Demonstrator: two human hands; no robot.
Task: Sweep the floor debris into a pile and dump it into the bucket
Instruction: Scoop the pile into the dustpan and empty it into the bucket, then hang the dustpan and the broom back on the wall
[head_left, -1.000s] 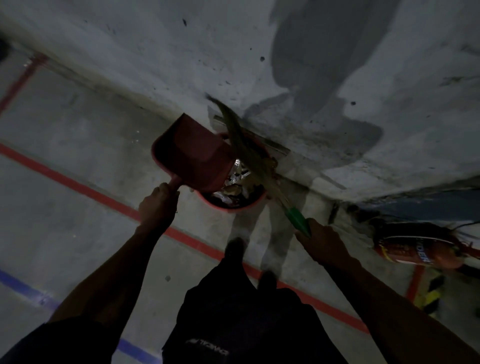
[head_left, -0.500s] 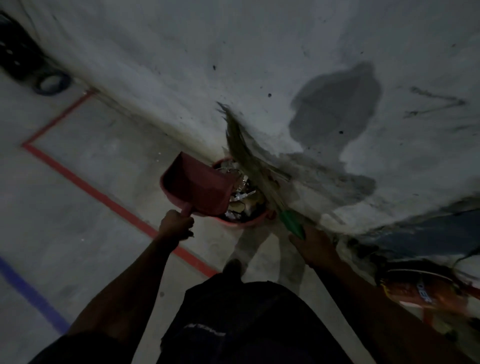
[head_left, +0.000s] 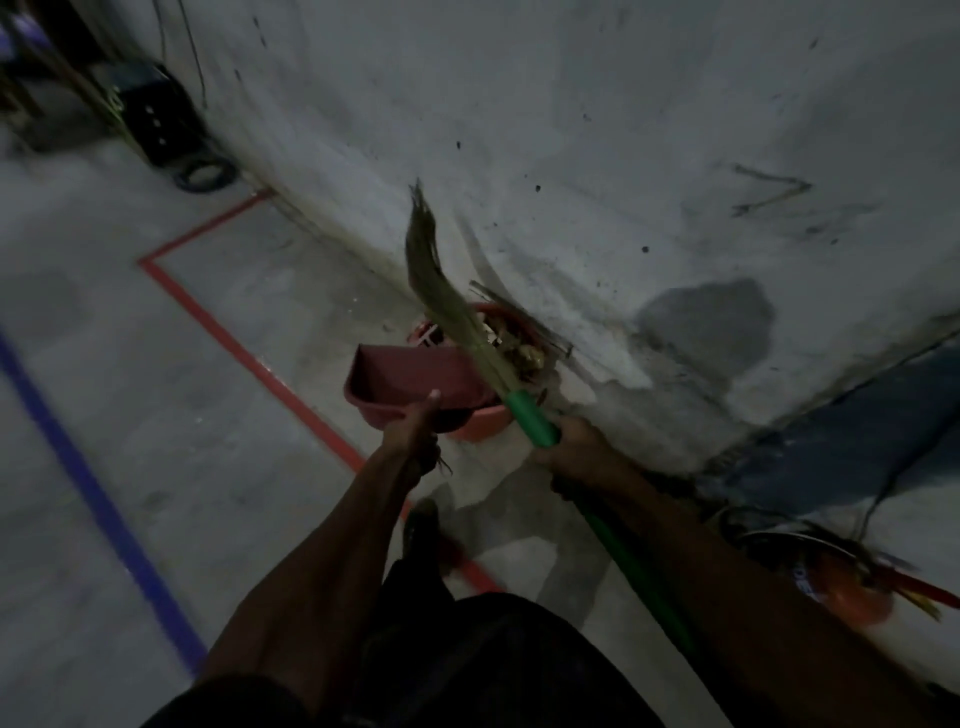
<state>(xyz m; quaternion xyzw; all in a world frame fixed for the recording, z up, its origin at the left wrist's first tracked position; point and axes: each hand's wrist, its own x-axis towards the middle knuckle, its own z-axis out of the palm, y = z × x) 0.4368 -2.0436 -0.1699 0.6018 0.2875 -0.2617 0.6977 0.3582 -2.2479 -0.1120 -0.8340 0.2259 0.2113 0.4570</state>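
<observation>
A red dustpan (head_left: 410, 376) is tilted over the near rim of a red bucket (head_left: 480, 421) that stands against the wall. Debris (head_left: 519, 348) fills the bucket. My left hand (head_left: 415, 436) grips the dustpan's handle from below. My right hand (head_left: 576, 449) grips the green handle of a grass broom (head_left: 431, 270). The broom's bristles point up and away over the bucket, in front of the grey wall.
A grey concrete wall (head_left: 623, 156) rises right behind the bucket. Red tape (head_left: 228, 332) and blue tape (head_left: 93, 493) lines cross the floor at left. A red fire extinguisher (head_left: 841, 587) lies at the right. Dark boxes and a coiled ring (head_left: 202, 174) sit far left.
The view has swung to the right and down. The dustpan has dropped lower over the bucket's near rim. The broom has lifted more upright.
</observation>
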